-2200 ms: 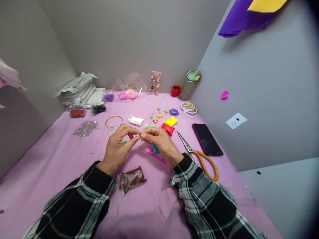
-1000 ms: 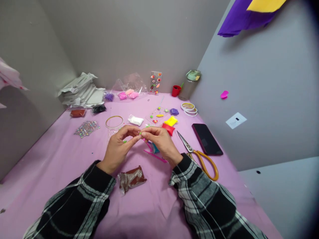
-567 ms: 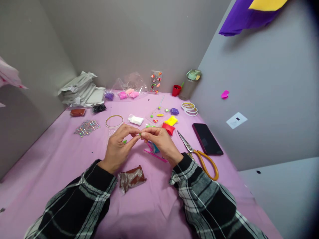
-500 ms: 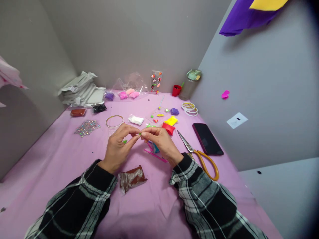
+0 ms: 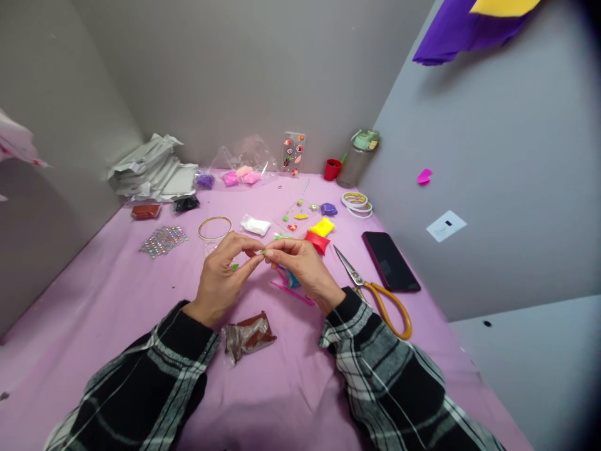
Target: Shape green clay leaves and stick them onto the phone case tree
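Between the fingertips of both hands is a tiny piece of green clay (image 5: 263, 252). My left hand (image 5: 223, 275) pinches it from the left with thumb and forefinger. From the right, my right hand (image 5: 303, 266) pinches at the same spot, its fingers partly covering the piece. Beneath the right hand lie a pink plastic tool (image 5: 293, 293) and a blue item (image 5: 292, 279), both partly hidden. Another bit of green (image 5: 234, 267) shows behind the left thumb. Nearer to me, a brown clay packet (image 5: 248, 335) in clear wrap rests on the pink cloth.
Orange-handled scissors (image 5: 375, 288) and a phone (image 5: 390, 262) lie at the right. Red (image 5: 318, 242), yellow (image 5: 322, 227) and white (image 5: 255, 225) clay packets sit beyond my hands. A bangle (image 5: 215, 228), tape rolls (image 5: 357, 204), bottle (image 5: 359, 160) and decorated clear case (image 5: 293, 154) stand farther back.
Both hands stay nearly in place, still pinching. The green piece shows a little more between the fingertips now. The view has shifted very slightly.
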The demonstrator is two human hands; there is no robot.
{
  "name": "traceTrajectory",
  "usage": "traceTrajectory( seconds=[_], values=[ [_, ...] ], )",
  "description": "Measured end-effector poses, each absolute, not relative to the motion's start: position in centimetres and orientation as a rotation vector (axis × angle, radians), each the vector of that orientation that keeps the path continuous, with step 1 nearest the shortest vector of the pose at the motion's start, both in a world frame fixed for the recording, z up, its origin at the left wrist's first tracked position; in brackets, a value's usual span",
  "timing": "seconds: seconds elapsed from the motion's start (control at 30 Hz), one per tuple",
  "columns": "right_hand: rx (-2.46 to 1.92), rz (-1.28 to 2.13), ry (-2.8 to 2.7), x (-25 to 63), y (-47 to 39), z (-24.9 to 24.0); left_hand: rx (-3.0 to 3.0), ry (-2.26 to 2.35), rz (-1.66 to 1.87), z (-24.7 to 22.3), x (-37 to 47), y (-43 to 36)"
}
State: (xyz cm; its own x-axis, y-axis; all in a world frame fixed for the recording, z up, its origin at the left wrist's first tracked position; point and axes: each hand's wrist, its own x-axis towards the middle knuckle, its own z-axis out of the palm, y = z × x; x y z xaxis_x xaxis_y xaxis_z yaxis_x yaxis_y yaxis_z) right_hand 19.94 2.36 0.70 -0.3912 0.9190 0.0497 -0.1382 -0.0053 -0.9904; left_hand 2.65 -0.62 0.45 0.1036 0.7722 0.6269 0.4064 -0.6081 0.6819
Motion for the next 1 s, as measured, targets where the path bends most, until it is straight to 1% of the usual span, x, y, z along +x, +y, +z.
traceTrajectory(
  seconds=[0.63, 0.87, 1.0],
  values=[
    [-0.83, 1.537, -1.433, 20.04, 2.44, 0.49, 2.053, 1.155, 1.487, 0.44, 2.71, -0.55],
    [-0.877, 1.508, -1.384, 19.98, 2.62, 0.43, 1.801, 1.202, 1.416, 0.23, 2.54, -0.51],
    [-0.871, 1.512, -1.372, 19.94, 2.67, 0.38, 1.751, 1.239, 1.358, 0.26, 2.45, -0.5]
  ],
)
